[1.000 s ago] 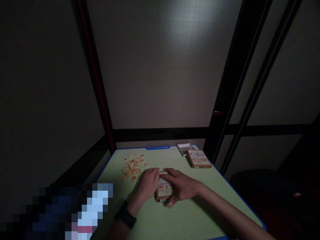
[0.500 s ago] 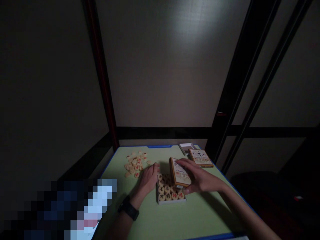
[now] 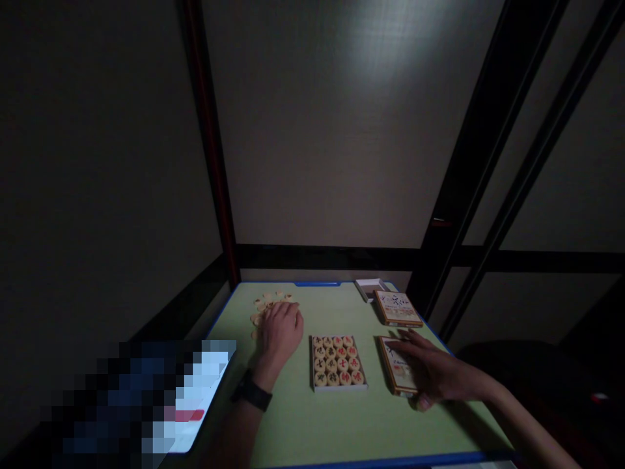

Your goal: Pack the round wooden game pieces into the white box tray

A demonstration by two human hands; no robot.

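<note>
My left hand, with a dark watch on the wrist, lies over a pile of loose Chinese chess pieces. Its fingers are stretched across the pile, and most of the pieces are hidden underneath. My right hand grips a printed box lid at the right of the green table, fingers over its top and thumb at the near right edge. Between both hands stands a shallow white box tray, filled with rows of round pieces bearing black and red characters.
Another printed box sits at the back right, beside a white box tray. The green table has a blue edge. A bright, pixelated screen is at the left edge, and walls stand behind.
My right hand has carried the lid from above the filled tray to the table on its right. My left hand has left the tray's side and moved onto the loose pieces.
</note>
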